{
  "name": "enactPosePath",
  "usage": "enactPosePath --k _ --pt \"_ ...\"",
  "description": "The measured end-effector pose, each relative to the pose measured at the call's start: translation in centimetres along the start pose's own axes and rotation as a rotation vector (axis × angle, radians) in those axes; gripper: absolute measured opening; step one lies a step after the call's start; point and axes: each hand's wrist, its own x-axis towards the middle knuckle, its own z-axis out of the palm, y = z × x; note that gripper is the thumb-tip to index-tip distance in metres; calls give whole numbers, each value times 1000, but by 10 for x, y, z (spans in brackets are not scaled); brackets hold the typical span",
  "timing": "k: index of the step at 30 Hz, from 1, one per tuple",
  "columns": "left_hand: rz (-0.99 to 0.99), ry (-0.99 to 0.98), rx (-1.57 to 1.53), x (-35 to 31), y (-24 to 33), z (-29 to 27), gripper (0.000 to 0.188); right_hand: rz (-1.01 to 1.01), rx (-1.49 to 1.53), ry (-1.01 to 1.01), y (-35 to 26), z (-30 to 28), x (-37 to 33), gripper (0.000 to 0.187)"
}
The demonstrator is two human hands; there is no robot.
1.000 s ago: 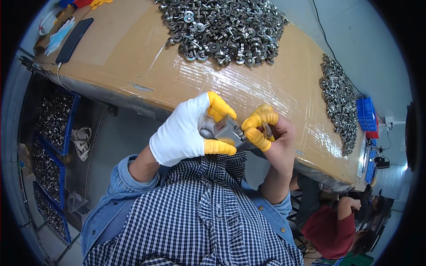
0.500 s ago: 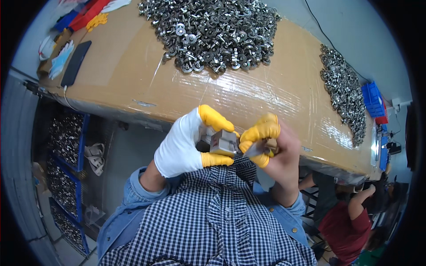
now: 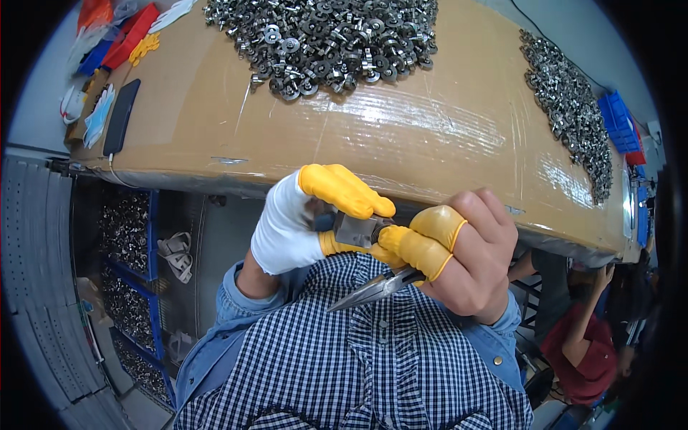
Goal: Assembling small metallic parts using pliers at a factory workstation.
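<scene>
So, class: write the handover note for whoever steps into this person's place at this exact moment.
Left hand: white glove with yellow fingertips, pinching a small grey metal block close to the chest.
Right hand: bare, with yellow finger cots; touches the same block and holds pointed pliers, tips aimed down-left.
Loose metal parts: big pile at the table's far side, second pile on the right.
Done: one block in hand.
Left: cannot tell what remains on it; the piles are untouched.

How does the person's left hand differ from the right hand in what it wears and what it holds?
The left hand wears a full white glove with yellow fingertips; the right hand is bare except for yellow finger cots. The left hand pinches a small grey metal part; the right hand also grips needle-nose pliers. Both meet at the metal part, close to the chest.
</scene>
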Motion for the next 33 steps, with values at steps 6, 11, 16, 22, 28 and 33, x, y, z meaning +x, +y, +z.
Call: enactPosePath --k 6,11,16,22,28,33 --pt "-17 14 41 1 -1 0 43 23 -2 -5 2 1 -3 18" --pt "24 28 92 10 -3 1 47 134 332 113 13 -12 -7 23" --pt "-173 292 323 18 3 13 53 388 541 79 38 0 -5 28" --pt "-106 359 559 19 0 20 56 801 506 -171 60 11 -3 31" --pt "-98 405 580 18 -5 16 55 857 553 -177 68 19 -10 22" --pt "-104 342 610 25 -11 19 50 867 950 0 56 20 -6 15"
